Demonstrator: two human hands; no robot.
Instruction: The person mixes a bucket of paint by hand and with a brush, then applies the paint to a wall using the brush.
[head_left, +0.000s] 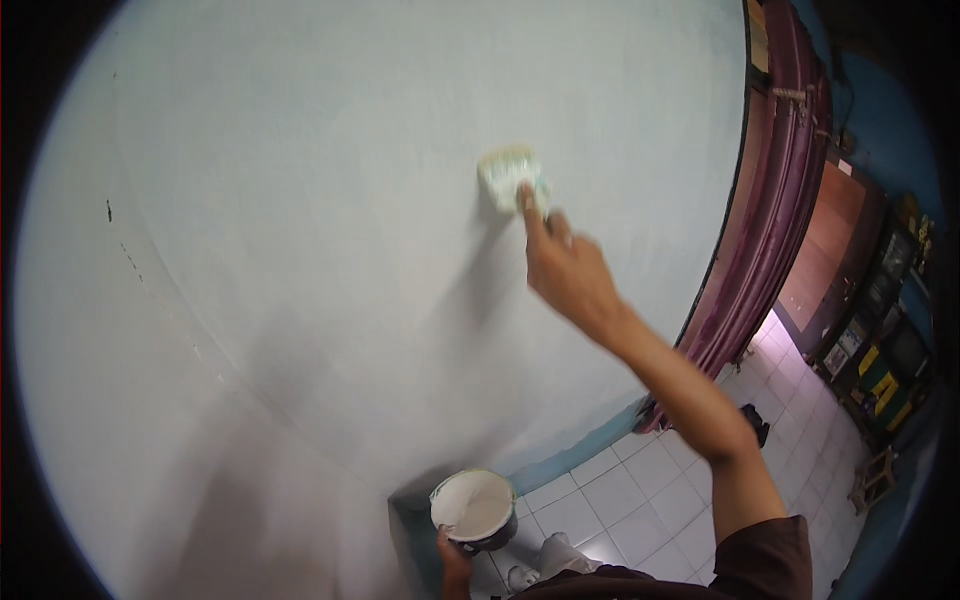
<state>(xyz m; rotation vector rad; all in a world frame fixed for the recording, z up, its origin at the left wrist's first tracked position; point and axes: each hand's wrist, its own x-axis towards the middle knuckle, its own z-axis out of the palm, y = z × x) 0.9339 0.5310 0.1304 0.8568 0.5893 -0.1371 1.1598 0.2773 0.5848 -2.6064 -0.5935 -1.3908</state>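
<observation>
A white-painted wall fills most of the view, with a few dark marks at its left. My right hand is closed on a wide paintbrush, its forefinger stretched along the brush, whose paint-covered head is at the wall and casts a shadow below it. Low in the middle, my left hand grips a bucket of white paint by its near left side.
A maroon curtain hangs at the wall's right edge. Beyond are a wooden door, a dark cabinet and a small wooden stool. White floor tiles and a blue lower wall band show below.
</observation>
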